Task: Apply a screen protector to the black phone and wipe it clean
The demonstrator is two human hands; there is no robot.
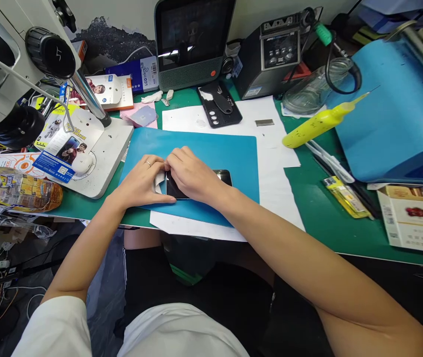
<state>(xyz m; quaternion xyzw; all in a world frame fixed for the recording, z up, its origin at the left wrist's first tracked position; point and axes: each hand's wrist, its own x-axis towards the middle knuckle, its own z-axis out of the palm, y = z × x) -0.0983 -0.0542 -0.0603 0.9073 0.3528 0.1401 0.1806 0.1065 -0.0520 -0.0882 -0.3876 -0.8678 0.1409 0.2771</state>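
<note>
A black smartphone (176,189) lies face-up and lengthwise on a blue mat (211,141). My left hand (142,181) grips its left end, thumb along the near edge and fingers at the far corner. A piece of white tissue or cloth (158,181) shows between that hand and the phone. My right hand (192,173) reaches across the phone, its fingers pinched together at the far left corner beside my left fingertips. Whatever those fingers hold is hidden. Much of the screen is covered by my right hand.
Behind the mat lies a black phone back cover (219,104) on white paper. A microscope stand (111,158) and a drink bottle (18,189) are at left. Right of the mat are a yellow needle bottle (315,126), tweezers (330,161), a blue machine (382,109) and a cigarette box (415,218).
</note>
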